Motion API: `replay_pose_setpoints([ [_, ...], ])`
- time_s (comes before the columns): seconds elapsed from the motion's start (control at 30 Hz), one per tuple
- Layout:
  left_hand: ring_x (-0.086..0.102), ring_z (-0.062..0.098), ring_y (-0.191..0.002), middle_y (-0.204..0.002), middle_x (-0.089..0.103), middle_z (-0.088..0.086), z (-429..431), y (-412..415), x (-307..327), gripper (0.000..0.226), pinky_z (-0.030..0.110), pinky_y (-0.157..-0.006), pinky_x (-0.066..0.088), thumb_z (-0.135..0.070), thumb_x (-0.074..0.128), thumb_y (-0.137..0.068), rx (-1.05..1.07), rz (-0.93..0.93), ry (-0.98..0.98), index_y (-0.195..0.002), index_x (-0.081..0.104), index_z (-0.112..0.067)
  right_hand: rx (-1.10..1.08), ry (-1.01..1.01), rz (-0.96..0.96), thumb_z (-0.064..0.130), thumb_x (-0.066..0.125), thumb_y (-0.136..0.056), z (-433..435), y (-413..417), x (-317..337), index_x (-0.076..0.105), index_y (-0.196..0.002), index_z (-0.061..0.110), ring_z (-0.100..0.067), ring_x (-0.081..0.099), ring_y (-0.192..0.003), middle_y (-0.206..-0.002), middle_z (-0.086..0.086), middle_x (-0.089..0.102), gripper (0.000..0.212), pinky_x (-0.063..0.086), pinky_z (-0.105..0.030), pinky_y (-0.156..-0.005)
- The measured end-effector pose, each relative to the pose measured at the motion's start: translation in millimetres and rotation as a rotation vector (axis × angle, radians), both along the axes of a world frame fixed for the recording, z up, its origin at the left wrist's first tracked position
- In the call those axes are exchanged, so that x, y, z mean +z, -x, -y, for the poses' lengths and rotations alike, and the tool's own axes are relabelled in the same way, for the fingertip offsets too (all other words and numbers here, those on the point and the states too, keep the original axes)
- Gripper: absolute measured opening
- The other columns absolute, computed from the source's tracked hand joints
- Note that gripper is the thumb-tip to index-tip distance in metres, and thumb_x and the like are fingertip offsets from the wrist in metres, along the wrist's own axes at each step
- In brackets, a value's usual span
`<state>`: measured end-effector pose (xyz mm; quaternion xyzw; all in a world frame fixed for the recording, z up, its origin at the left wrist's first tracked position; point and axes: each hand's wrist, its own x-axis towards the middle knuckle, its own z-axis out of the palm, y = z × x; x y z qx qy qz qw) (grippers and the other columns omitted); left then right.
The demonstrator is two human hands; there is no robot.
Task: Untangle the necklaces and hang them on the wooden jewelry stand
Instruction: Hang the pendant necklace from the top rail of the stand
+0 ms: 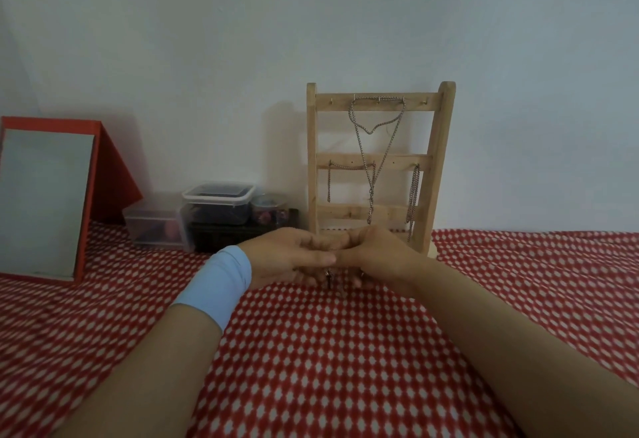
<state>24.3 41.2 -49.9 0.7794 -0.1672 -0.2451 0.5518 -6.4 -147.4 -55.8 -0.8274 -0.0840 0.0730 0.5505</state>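
Two sets of fingertips meet just below the middle of the frame. The left hand (pixel 294 257) and right hand (pixel 380 252) have their fingers curled in and their thumbs tip to tip, and both seem to pinch a necklace (pixel 329 278). Only a small dark pendant shows, dangling under the knuckles; the chain itself is hidden in the grip.

It will likely handle as light, limp and slippery, a fine chain that knots tighter if pulled. It is better taken close to the tangle with fingertips and teased apart, then lifted by its loop.

A pale blue wristband (pixel 221 282) sits on the left wrist, and a red checked cloth (pixel 328 351) lies beneath. Directly behind the hands stands the wooden jewelry stand (pixel 440 161) — a long chain (pixel 375 174) already hangs from its top rail, with shorter chains on the middle one. Plastic boxes (pixel 218 202) sit centre-left and a red-framed mirror (pixel 41 202) at far left.
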Motion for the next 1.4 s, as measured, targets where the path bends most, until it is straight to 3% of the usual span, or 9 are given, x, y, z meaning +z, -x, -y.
replay_pose_setpoints([
  [0.23,0.070,0.013,-0.096,-0.097,0.076,-0.006,-13,-6,6,0.026,0.029,-0.094,0.053,-0.032,0.080,-0.078,-0.041,0.243,-0.376,-0.103,0.075,-0.027,0.081,0.151,-0.078,0.036,0.070,-0.094,3,-1,-1,0.081,-0.089,0.016,-0.009,0.051,-0.049,-0.064,-0.002,0.069,0.023,0.044,-0.021,-0.051],
  [0.4,0.064,-0.005,-0.090,-0.090,0.072,-0.023,-14,-5,10,0.008,0.013,-0.084,0.042,-0.035,0.075,-0.083,-0.051,0.374,-0.494,-0.091,0.077,-0.037,0.019,0.246,-0.085,0.038,0.072,-0.091,2,-1,3,0.079,-0.071,0.023,-0.008,0.047,-0.048,-0.059,0.002,0.062,0.026,0.039,-0.022,-0.048],
  [0.47,0.064,-0.003,-0.093,-0.093,0.072,-0.021,-13,-6,11,0.015,0.016,-0.088,0.043,-0.033,0.073,-0.086,-0.071,0.400,-0.524,-0.100,0.076,-0.033,-0.031,0.249,-0.016,0.035,0.074,-0.089,0,-3,1,0.082,-0.083,0.017,-0.005,0.048,-0.045,-0.052,0.007,0.058,0.020,0.039,-0.018,-0.046],
  [0.63,0.067,0.013,-0.083,-0.086,0.073,-0.002,-9,-8,3,0.021,0.028,-0.087,0.052,-0.011,0.065,-0.089,-0.099,0.335,-0.540,-0.109,0.067,-0.017,-0.159,0.125,0.144,0.022,0.071,-0.092,-2,-7,-2,0.079,-0.083,0.013,0.001,0.047,-0.036,-0.047,0.012,0.060,0.016,0.036,-0.012,-0.040],
  [0.8,0.053,0.015,-0.066,-0.077,0.060,0.002,-8,-7,7,0.042,0.026,-0.067,0.046,0.008,0.036,-0.091,-0.017,0.310,-0.458,-0.089,0.069,-0.018,-0.083,-0.249,-0.082,0.033,0.053,-0.103,-2,-8,-3,0.065,-0.089,0.010,-0.016,0.056,-0.062,-0.079,-0.002,0.069,0.029,0.044,-0.029,-0.060],
  [1.07,0.033,0.009,-0.037,-0.071,0.061,0.007,-7,-6,11,0.020,0.016,-0.034,0.026,-0.008,0.046,-0.099,0.024,0.158,-0.146,-0.103,0.066,-0.008,-0.111,-0.694,-0.112,0.025,0.047,-0.105,-1,-9,5,0.048,-0.067,0.015,-0.023,0.063,-0.075,-0.071,-0.007,0.063,0.040,0.054,-0.044,-0.094],
  [1.13,0.034,0.006,-0.038,-0.075,0.065,0.006,-10,-5,12,0.019,0.015,-0.036,0.027,-0.015,0.049,-0.101,-0.002,0.183,-0.112,-0.103,0.066,-0.009,-0.095,-0.782,-0.117,0.027,0.048,-0.106,-2,-8,6,0.049,-0.070,0.014,-0.023,0.063,-0.069,-0.068,-0.006,0.061,0.038,0.059,-0.043,-0.083],
  [1.3,0.040,0.008,-0.050,-0.057,0.062,-0.011,-13,-2,15,0.027,0.021,-0.061,0.040,-0.027,0.048,-0.102,0.000,0.327,-0.199,-0.104,0.074,-0.023,-0.162,-0.355,0.021,0.034,0.056,-0.102,3,-9,4,0.053,-0.078,0.015,-0.019,0.046,-0.050,-0.054,0.000,0.047,0.031,0.041,-0.032,-0.053],
  [1.4,0.041,0.007,-0.051,-0.050,0.051,-0.011,-13,-2,15,0.027,0.020,-0.055,0.036,-0.033,0.049,-0.101,0.014,0.312,-0.239,-0.103,0.076,-0.030,-0.177,0.004,0.113,0.031,0.066,-0.097,5,-6,5,0.068,-0.088,0.012,-0.016,0.053,-0.045,-0.069,-0.001,0.066,0.021,0.044,-0.027,-0.045],
])
